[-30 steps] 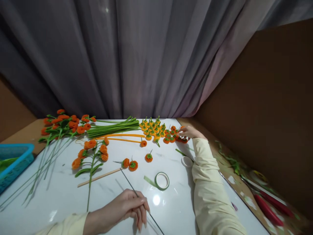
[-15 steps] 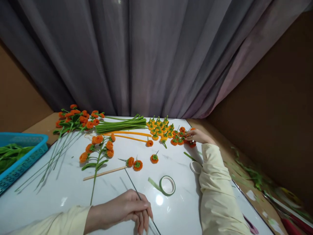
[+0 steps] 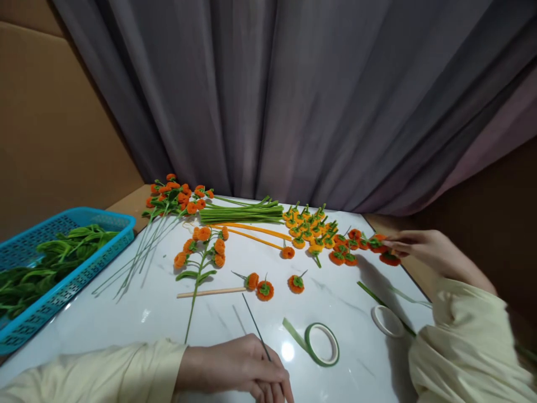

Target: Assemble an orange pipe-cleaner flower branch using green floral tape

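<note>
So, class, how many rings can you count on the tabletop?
2: the green ring, right of the left hand, and the white ring, beside the right sleeve. That sleeve could hide another.

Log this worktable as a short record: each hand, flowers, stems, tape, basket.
Left hand: holding a thin dark rod
Right hand: fingertips at an orange flower head; firmness of grip unclear
Yellow flowers: clustered left of the orange group near the right hand
Flower spray: orange blooms, two leaves, stem crossing a wooden stick
Green stems: bundled toward the table's far edge
Green tape roll: lying flat, loose end out
Blue basket: at left, containing green leaves
</note>
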A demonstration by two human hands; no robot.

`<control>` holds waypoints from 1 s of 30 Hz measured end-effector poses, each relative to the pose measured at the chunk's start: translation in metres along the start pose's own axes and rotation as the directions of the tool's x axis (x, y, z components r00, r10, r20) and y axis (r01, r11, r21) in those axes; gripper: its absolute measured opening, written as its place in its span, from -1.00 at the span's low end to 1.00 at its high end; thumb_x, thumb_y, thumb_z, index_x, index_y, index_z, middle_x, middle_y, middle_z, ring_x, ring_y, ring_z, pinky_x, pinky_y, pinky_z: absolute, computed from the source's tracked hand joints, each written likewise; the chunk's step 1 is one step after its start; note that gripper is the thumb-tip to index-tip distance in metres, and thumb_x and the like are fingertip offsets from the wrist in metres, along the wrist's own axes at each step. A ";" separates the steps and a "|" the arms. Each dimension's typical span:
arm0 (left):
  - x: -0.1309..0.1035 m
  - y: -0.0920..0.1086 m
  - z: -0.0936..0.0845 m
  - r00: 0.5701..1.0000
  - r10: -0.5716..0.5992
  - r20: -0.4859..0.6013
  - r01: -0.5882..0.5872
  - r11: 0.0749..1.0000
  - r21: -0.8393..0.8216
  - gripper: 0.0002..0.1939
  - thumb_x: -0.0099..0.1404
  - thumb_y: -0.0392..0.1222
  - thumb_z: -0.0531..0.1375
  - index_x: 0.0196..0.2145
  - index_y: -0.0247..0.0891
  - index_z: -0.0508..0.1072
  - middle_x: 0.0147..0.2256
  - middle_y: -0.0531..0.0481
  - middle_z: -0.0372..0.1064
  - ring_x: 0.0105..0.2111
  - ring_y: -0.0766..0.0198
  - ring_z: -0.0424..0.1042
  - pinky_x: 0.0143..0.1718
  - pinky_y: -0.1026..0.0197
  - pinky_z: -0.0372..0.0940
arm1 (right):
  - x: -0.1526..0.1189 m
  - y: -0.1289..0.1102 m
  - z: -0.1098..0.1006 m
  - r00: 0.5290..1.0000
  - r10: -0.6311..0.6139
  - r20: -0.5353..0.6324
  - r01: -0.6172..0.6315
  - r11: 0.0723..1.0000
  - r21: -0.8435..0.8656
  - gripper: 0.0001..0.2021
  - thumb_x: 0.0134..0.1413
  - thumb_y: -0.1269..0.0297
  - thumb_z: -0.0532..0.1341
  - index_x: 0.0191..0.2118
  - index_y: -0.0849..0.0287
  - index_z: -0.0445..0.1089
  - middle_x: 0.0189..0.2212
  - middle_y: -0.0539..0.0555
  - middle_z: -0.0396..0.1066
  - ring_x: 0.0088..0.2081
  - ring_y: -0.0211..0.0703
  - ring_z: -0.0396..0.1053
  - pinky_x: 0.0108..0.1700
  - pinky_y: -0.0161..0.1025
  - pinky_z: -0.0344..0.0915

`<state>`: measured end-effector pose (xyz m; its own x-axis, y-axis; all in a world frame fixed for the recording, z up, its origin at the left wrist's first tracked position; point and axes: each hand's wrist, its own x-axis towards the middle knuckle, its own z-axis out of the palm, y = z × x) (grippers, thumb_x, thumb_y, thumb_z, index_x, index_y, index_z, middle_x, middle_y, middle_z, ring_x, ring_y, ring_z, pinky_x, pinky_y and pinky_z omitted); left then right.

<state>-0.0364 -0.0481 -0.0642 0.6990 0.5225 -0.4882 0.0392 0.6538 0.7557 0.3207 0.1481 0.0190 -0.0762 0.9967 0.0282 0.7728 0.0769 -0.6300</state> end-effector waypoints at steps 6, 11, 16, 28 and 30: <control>0.002 0.000 -0.003 0.999 -0.018 0.040 0.018 1.000 -0.006 -0.49 0.01 0.27 0.26 -0.47 -0.33 0.56 -0.59 -0.03 0.44 -0.59 0.32 0.35 -0.47 0.26 0.22 | -0.039 -0.093 0.004 0.982 -0.167 -0.092 0.173 0.983 0.058 -0.76 -0.10 -0.01 0.26 -0.41 0.02 0.53 -0.37 0.15 0.55 -0.36 0.00 0.48 -0.42 -0.24 0.39; 0.003 -0.002 -0.004 0.997 -0.020 0.079 0.020 1.000 -0.002 -0.47 0.03 0.28 0.24 -0.45 -0.33 0.56 -0.60 -0.03 0.43 -0.60 0.30 0.37 -0.48 0.24 0.24 | -0.039 -0.143 0.065 0.891 -0.430 0.145 0.420 0.903 0.093 -0.75 0.01 0.12 0.22 -0.41 0.20 0.52 -0.46 0.12 0.52 -0.46 -0.12 0.45 -0.48 -0.30 0.33; 0.004 -0.003 -0.005 0.997 -0.018 0.070 0.018 1.000 0.004 -0.53 0.10 0.21 0.23 -0.44 -0.32 0.56 -0.57 -0.04 0.46 -0.57 0.31 0.38 -0.46 0.25 0.25 | -0.023 -0.146 0.116 0.769 -0.569 0.291 0.572 0.816 0.085 -0.85 0.06 0.41 0.18 -0.37 0.23 0.54 -0.41 0.09 0.55 -0.41 -0.20 0.45 -0.34 -0.33 0.31; 0.005 -0.001 -0.005 0.995 -0.029 0.101 0.027 0.999 0.021 -0.48 0.05 0.26 0.23 -0.46 -0.35 0.55 -0.61 -0.04 0.42 -0.58 0.30 0.35 -0.45 0.23 0.24 | -0.014 -0.134 0.144 0.760 -0.561 0.329 0.567 0.819 0.088 -0.84 0.05 0.48 0.19 -0.39 0.22 0.54 -0.39 0.11 0.50 -0.37 -0.17 0.41 -0.30 -0.30 0.28; 0.005 -0.001 -0.005 0.995 -0.030 0.095 0.027 0.999 0.030 -0.45 0.04 0.28 0.23 -0.45 -0.36 0.56 -0.61 -0.05 0.42 -0.58 0.30 0.35 -0.46 0.23 0.23 | -0.013 -0.132 0.147 0.753 -0.577 0.317 0.582 0.808 0.086 -0.86 0.05 0.45 0.21 -0.43 0.21 0.53 -0.36 0.12 0.48 -0.34 -0.15 0.40 -0.28 -0.28 0.28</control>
<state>-0.0368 -0.0434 -0.0702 0.7624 0.4485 -0.4666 0.0792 0.6509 0.7550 0.1270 0.1213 -0.0119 -0.7026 0.6980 0.1385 0.5259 0.6404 -0.5598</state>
